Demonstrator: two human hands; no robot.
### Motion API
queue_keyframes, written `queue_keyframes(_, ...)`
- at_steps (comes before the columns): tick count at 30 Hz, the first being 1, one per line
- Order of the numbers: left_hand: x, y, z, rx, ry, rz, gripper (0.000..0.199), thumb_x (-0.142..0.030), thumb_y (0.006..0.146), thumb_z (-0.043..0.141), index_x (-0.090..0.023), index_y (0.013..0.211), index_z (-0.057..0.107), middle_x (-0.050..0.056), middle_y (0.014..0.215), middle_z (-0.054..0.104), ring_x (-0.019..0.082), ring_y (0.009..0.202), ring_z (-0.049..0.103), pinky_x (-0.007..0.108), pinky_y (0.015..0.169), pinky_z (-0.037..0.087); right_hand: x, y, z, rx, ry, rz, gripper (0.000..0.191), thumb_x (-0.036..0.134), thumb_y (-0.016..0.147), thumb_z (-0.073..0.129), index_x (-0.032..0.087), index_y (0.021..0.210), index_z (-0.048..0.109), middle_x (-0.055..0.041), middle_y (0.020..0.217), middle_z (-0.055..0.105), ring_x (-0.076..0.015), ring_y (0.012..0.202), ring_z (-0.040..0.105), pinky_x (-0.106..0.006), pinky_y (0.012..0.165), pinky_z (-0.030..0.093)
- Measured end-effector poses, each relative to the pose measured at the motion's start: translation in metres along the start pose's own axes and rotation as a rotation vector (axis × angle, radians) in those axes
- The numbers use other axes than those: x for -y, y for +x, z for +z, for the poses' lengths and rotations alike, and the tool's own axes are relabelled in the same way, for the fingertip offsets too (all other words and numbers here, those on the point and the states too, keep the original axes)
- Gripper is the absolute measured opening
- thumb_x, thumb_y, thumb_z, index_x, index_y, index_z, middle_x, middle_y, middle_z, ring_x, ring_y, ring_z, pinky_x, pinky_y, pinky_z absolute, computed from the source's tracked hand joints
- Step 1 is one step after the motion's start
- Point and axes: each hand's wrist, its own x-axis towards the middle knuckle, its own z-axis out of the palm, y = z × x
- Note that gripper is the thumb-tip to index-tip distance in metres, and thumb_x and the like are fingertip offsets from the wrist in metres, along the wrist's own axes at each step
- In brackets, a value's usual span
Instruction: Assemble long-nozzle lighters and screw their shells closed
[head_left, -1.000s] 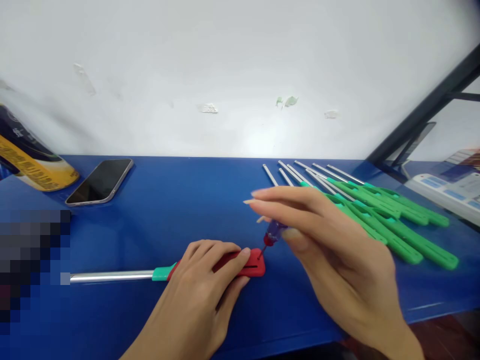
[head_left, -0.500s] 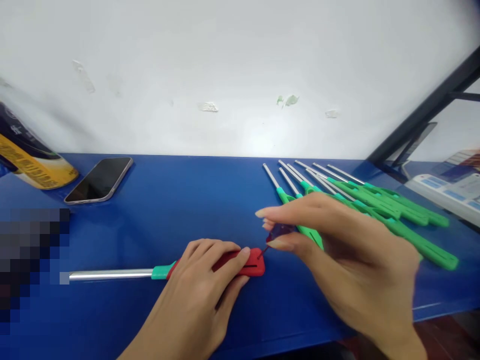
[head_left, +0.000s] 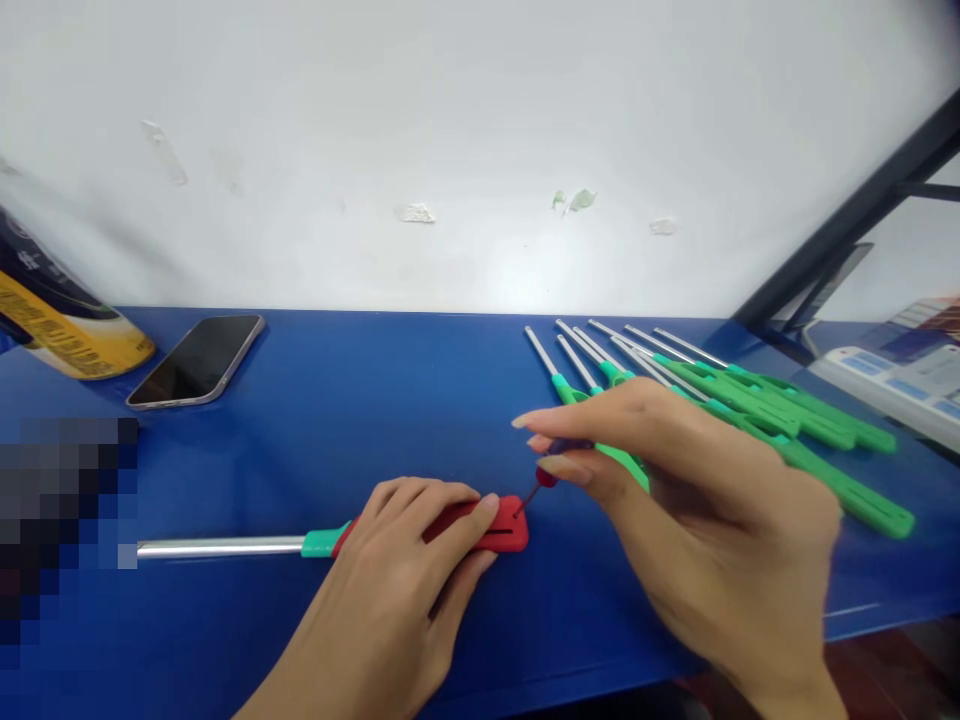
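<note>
A red lighter [head_left: 512,524] with a teal collar and a long metal tube lies flat on the blue table [head_left: 360,400], its tube pointing left. My left hand [head_left: 405,570] is wrapped over its red body and presses it to the table. Between the thumb and fingers of my right hand [head_left: 675,500] is a small screwdriver [head_left: 547,477] with a dark and red handle. Its thin shaft slants down and left, the tip at a small hole near the right end of the red body. Part of the handle is hidden by the fingers.
Several green lighters [head_left: 825,420] with metal tubes lie fanned out at the right. A phone [head_left: 199,360] and a yellow and black can [head_left: 67,320] are at the left. A dark frame [head_left: 847,220] stands at the right, and a white wall [head_left: 450,120] rises behind the table.
The fingers of my right hand have shifted slightly on the screwdriver, and its red part now shows more clearly. My left hand and the red lighter have stayed in place.
</note>
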Motion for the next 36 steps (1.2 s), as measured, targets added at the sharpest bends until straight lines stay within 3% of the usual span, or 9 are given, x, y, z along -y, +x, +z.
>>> queue_keyframes(7, 0.001, 0.0, 0.001, -0.019, -0.019, 0.005, 0.032, -0.012, 0.104, 0.063, -0.027, 0.133, 0.063, 0.002, 0.122, 0.072, 0.024, 0.109, 0.064, 0.044, 0.094, 0.052, 0.005, -0.001, 0.004, 0.069, -0.038, -0.061, 0.022, 0.011, 0.098, 0.074, 0.024, 0.114, 0.082, 0.0039, 0.098, 0.076, -0.0056, 0.083, 0.07, -0.016, 0.076, 0.059)
queue_keyframes(13, 0.001, 0.0, 0.001, -0.003, -0.024, 0.003, 0.034, -0.012, 0.104, 0.062, -0.027, 0.135, 0.062, 0.003, 0.125, 0.071, 0.023, 0.11, 0.063, 0.043, 0.094, 0.054, -0.001, -0.001, 0.007, 0.106, -0.01, -0.047, 0.03, 0.01, 0.099, 0.07, 0.027, 0.122, 0.077, 0.0046, 0.109, 0.079, -0.0082, 0.093, 0.073, -0.022, 0.082, 0.059)
queue_keyframes(19, 0.002, -0.006, 0.0, -0.01, 0.016, -0.002, 0.035, -0.013, 0.106, 0.06, -0.025, 0.138, 0.062, 0.008, 0.131, 0.063, 0.024, 0.113, 0.058, 0.042, 0.093, 0.055, -0.003, -0.001, 0.008, -0.254, -0.082, -0.079, 0.024, 0.012, 0.099, 0.072, 0.032, 0.111, 0.077, 0.0051, 0.105, 0.082, -0.0164, 0.092, 0.074, -0.034, 0.087, 0.059)
queue_keyframes(22, 0.001, -0.005, -0.002, -0.015, 0.055, 0.03, 0.033, -0.01, 0.104, 0.058, -0.022, 0.135, 0.064, 0.01, 0.129, 0.061, 0.025, 0.112, 0.057, 0.042, 0.091, 0.054, -0.009, 0.0, 0.007, -0.144, -0.259, -0.009, 0.015, 0.015, 0.1, 0.073, 0.029, 0.106, 0.075, 0.0059, 0.106, 0.083, -0.0136, 0.097, 0.077, -0.027, 0.092, 0.058)
queue_keyframes(26, -0.003, -0.002, -0.001, -0.02, 0.103, 0.089, 0.036, -0.004, 0.101, 0.053, -0.02, 0.13, 0.068, 0.01, 0.12, 0.066, 0.025, 0.105, 0.058, 0.045, 0.088, 0.051, -0.021, 0.0, 0.007, 0.043, -0.367, 0.038, 0.015, 0.014, 0.1, 0.073, 0.027, 0.107, 0.073, 0.0075, 0.106, 0.083, -0.0095, 0.091, 0.078, -0.019, 0.085, 0.056)
queue_keyframes(32, 0.003, -0.009, 0.007, 0.042, 0.217, 0.218, 0.052, -0.008, 0.097, 0.049, -0.026, 0.143, 0.066, 0.008, 0.133, 0.073, 0.03, 0.121, 0.063, 0.053, 0.107, 0.048, -0.036, -0.008, 0.013, 0.226, -0.475, 0.166, 0.023, 0.007, 0.101, 0.062, 0.026, 0.109, 0.072, 0.002, 0.109, 0.079, -0.0177, 0.09, 0.078, -0.029, 0.082, 0.059)
queue_keyframes(34, 0.008, -0.014, 0.009, 0.007, 0.266, 0.29, 0.05, -0.007, 0.098, 0.049, -0.028, 0.14, 0.068, 0.005, 0.133, 0.076, 0.026, 0.123, 0.067, 0.045, 0.108, 0.054, -0.039, -0.012, 0.017, 0.269, -0.511, 0.184, 0.026, 0.005, 0.1, 0.059, 0.025, 0.109, 0.074, -0.0015, 0.111, 0.078, -0.0208, 0.088, 0.079, -0.032, 0.077, 0.061)
queue_keyframes(36, 0.013, -0.018, 0.012, 0.07, 0.277, 0.328, 0.051, -0.008, 0.101, 0.054, -0.035, 0.143, 0.066, 0.0, 0.133, 0.077, 0.021, 0.126, 0.071, 0.035, 0.108, 0.058, -0.041, -0.017, 0.022, 0.289, -0.539, 0.189, 0.033, 0.004, 0.099, 0.054, 0.024, 0.114, 0.075, -0.0047, 0.114, 0.077, -0.0223, 0.086, 0.079, -0.034, 0.075, 0.062)
